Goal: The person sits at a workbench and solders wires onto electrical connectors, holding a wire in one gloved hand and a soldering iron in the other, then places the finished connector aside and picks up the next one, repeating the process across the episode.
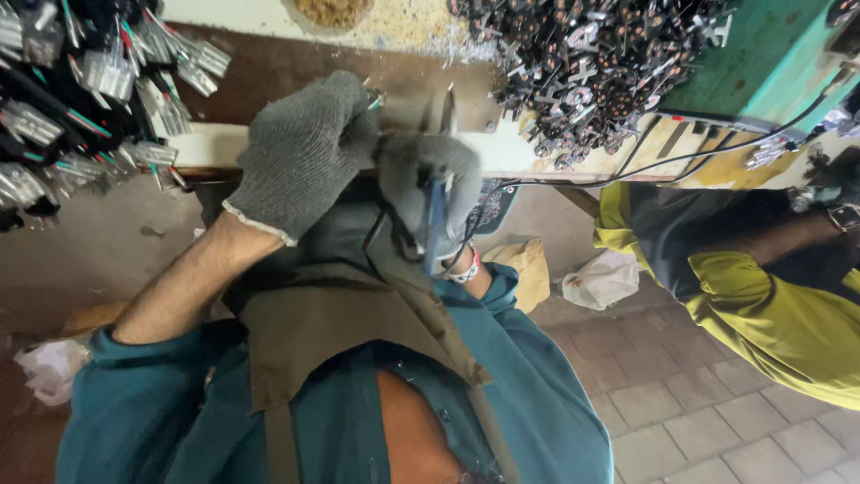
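Both my hands wear grey knit gloves and meet at the near edge of the workbench [269, 72]. My left hand [305, 152] is closed around a small metal part whose tip [374, 95] pokes out by the fingers. My right hand [430, 184] grips a blue-handled tool [436, 220], its metal blade [446, 109] pointing up toward the bench. The two hands touch each other. What sits between them is hidden by the gloves.
A heap of wired parts with silver ends [81, 99] lies at the left of the bench. A pile of dark round pieces [591, 63] lies at the right. A green machine [770, 54] stands at the far right. Another person's yellow sleeve [770, 305] is alongside. Black cable [681, 157] runs along the bench edge.
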